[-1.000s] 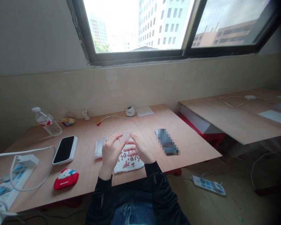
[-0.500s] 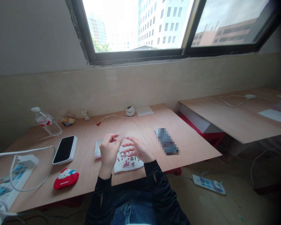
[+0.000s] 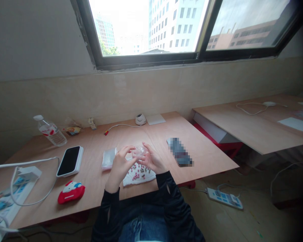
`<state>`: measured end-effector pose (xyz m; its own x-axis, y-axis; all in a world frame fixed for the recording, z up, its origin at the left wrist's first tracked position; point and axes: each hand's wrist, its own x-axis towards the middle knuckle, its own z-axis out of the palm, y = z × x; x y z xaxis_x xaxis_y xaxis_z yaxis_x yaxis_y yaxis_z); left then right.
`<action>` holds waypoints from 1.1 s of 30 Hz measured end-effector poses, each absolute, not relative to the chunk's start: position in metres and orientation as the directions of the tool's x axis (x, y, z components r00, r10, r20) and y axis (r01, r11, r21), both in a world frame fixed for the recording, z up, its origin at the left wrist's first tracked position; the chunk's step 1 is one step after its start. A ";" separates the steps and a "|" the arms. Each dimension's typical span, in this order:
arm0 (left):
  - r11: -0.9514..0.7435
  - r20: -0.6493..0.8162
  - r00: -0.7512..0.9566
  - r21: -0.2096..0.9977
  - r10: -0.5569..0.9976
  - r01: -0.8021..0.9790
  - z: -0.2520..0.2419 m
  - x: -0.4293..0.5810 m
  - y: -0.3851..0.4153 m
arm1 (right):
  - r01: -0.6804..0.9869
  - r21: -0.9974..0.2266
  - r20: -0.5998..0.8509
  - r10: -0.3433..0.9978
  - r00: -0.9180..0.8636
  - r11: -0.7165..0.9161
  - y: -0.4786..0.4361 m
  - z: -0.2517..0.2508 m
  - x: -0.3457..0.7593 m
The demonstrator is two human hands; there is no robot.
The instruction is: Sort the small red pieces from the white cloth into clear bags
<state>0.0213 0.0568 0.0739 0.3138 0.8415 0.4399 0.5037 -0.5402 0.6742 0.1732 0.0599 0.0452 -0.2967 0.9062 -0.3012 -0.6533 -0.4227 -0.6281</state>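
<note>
Between my two hands is a small clear plastic bag (image 3: 139,152), raised over the white cloth or paper. My left hand (image 3: 121,165) pinches its left side with thumb and fingers. On the right side my right hand (image 3: 154,160) grips it, the fingers curled and partly seen through the film. Beneath them lies the white sheet (image 3: 131,180), strewn with several small pink pieces (image 3: 135,175) and darker, greenish pieces (image 3: 142,170). A stack of clear bags (image 3: 108,159) rests just left of my left hand.
To the left are a white-cased phone (image 3: 70,161), a red pouch (image 3: 71,193), a water bottle (image 3: 52,131) and a power strip (image 3: 19,193) with cables. A blurred-out dark phone-like object (image 3: 180,153) lies right; a small dome camera (image 3: 140,119) stands at the back.
My left hand has moved slightly left and down, uncovering more of the bag stack. The clear bag now shows spread between both hands, and my right fingers have closed in on it.
</note>
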 end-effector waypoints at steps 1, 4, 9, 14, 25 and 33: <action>-0.540 0.426 0.331 0.677 0.842 0.501 0.073 0.021 0.057 | -0.658 -0.627 -0.301 0.909 -0.287 -0.416 0.061 0.043 0.174; -0.535 0.396 0.362 0.684 0.844 0.497 0.073 0.020 0.056 | -0.671 -0.639 -0.285 0.926 -0.248 -0.377 0.062 0.037 0.177; -0.476 0.334 0.344 0.687 0.878 0.549 0.074 0.017 0.058 | -0.692 -0.647 -0.302 0.941 -0.152 -0.319 0.064 0.031 0.178; -0.407 0.244 0.340 0.703 0.908 0.583 0.066 0.012 0.061 | -0.677 -0.685 -0.326 0.944 -0.046 -0.269 0.068 0.021 0.175; -0.230 0.014 0.383 0.819 0.924 0.525 0.027 0.016 0.068 | -0.499 -0.850 -0.342 0.898 0.277 -0.169 0.075 -0.002 0.163; -0.212 0.012 0.359 0.825 0.933 0.524 0.013 0.018 0.071 | -0.433 -0.892 -0.302 0.884 0.358 -0.129 0.081 -0.014 0.162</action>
<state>0.0176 0.0713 0.0131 0.3589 0.9333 0.0118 0.5244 -0.2121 0.8247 0.1622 0.0810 -0.0141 0.3577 0.8838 -0.3016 -0.4331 -0.1291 -0.8920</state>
